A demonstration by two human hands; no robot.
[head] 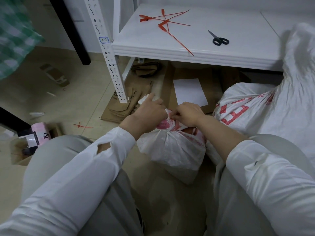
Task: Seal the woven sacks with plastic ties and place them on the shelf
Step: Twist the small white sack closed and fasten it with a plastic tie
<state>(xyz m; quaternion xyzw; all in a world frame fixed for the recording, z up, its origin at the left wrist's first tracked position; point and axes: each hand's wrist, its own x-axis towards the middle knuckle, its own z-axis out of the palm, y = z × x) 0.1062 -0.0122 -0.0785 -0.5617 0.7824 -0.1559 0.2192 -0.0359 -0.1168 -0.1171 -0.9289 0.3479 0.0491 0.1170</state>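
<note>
On floor between my knees: 1 white sack (pixel 170 150), neck bunched, gripped by my left hand (pixel 148 111), pinched by my right hand (pixel 187 114). On shelf (pixel 170 50), near front edge: red ties (pixel 165 21), 1 pair scissors (pixel 219 40).

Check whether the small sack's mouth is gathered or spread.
Gathered: the small sack is bunched at the neck, gripped by left hand and right hand.

Reaching forward and down with both arms, white sleeves ending short of bare wrists. Gripping the gathered neck of the sack (pixel 170 150) with the left hand (pixel 150 109), forefinger stretched out — pinching the same neck with the right hand (pixel 188 114), fingers bent, the two nearly touching.
</note>
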